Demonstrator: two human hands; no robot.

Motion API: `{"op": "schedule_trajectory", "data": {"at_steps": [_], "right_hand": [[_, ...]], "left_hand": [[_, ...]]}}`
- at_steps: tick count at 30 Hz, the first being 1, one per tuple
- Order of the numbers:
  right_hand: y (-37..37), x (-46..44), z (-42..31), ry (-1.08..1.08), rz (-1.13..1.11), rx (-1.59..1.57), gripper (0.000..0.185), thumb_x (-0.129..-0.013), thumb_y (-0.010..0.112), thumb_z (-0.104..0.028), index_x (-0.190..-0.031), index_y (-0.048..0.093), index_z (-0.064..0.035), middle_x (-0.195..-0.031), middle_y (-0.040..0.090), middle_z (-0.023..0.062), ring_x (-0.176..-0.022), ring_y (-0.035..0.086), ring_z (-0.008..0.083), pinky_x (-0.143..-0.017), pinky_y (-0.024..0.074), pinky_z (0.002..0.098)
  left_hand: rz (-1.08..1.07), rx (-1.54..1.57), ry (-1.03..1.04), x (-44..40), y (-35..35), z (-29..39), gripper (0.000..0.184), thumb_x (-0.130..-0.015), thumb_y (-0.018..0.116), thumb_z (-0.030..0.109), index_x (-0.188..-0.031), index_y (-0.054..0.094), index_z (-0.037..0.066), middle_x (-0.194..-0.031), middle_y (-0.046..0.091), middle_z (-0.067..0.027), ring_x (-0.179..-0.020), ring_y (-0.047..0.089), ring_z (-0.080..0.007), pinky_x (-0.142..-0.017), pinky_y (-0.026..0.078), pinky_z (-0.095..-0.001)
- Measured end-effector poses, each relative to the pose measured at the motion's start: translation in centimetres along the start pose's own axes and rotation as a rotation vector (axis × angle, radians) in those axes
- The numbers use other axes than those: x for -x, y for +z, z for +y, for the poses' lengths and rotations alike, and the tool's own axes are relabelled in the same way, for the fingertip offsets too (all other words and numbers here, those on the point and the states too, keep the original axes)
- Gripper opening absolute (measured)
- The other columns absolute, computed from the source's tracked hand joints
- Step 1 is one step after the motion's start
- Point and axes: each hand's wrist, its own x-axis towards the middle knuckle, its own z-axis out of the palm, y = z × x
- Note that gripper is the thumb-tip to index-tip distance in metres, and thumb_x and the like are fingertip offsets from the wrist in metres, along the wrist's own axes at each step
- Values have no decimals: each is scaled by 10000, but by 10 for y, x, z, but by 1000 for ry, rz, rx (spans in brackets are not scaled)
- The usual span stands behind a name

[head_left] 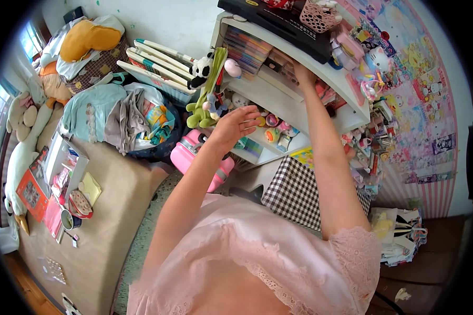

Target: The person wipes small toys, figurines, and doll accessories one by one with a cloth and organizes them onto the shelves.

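grip of right hand perhaps touches box in shelf.

Open air above the beige bed, but plush toys and pink case crowding the shelf's left side.

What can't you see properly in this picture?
All in the head view:
- The right hand's fingertips: blurred inside the shelf unit, so I can't tell if they hold anything.
- Part of the pink suitcase: hidden behind the left arm.
- The lettering on the black case: too small to read.
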Motion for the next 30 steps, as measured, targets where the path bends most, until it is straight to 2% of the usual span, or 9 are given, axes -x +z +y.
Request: {"op": "schedule_trajectory", "data": {"at_steps": [1,4,8,10,13,19,25,28,30], "right_hand": [[-9,11,-9,-139,28,93,479,-850,571,-392,-1210,575,-76,-1227,569,204,-1140,519,376,-973,405,442],[-12,24,-11,-297,41,235,416,-847,572,-294,-1189,571,-58,-1205,568,220,-1087,537,390,-947,420,455],[12,5,16,-242,-22,332,376,-867,530,-201,-1217,545,-64,-1234,549,223,-1112,530,392,-957,416,454],[19,-1,22,-393,244,479,293,-838,584,-201,-1091,611,-56,-983,650,190,-910,621,360,-793,489,443],[23,-1,21,-333,264,371,301,-827,595,-180,-1102,608,-59,-1003,646,190,-944,610,370,-824,474,455],[3,21,4,-399,227,415,287,-803,626,-170,-1072,631,-71,-1022,642,174,-964,600,371,-822,467,469],[-9,39,-5,-445,231,306,244,-816,625,-190,-1051,639,-123,-984,638,150,-907,603,354,-785,468,471],[-14,54,-10,-535,332,323,181,-821,630,-208,-989,637,-142,-966,620,120,-885,597,341,-756,461,471],[-21,64,-17,-545,357,324,159,-823,631,-208,-968,629,-143,-959,610,110,-880,594,337,-752,458,466]], "left_hand": [[0,-2,-2,0,0,0,425,-974,461,327,-1301,489,56,-1259,564,-94,-1113,563,-197,-956,438,-328],[23,23,-3,-2,-3,0,376,-987,431,276,-1274,500,43,-1197,594,-79,-1056,585,-191,-925,452,-323],[29,-1,-5,-1,-4,-1,421,-977,454,329,-1293,498,55,-1247,575,-99,-1096,572,-193,-940,444,-316],[27,-7,-2,-1,-4,-1,421,-976,454,331,-1290,501,55,-1247,576,-100,-1095,573,-192,-937,445,-314],[11,9,-2,-2,-7,1,419,-974,460,328,-1290,499,54,-1244,578,-98,-1092,574,-189,-938,445,-315],[51,23,-29,-18,-11,-3,417,-975,459,305,-1300,476,45,-1248,564,-103,-1121,559,-214,-952,441,-328],[111,59,-49,-70,-6,-1,453,-967,479,277,-1332,412,18,-1281,498,-175,-1157,536,-274,-975,444,-373],[124,88,-38,-99,1,1,509,-947,529,254,-1361,360,11,-1342,412,-221,-1172,519,-335,-978,448,-409],[101,81,-22,-120,4,3,773,-879,641,283,-1437,173,24,-1394,297,-221,-1181,486,-368,-929,471,-422]]}}
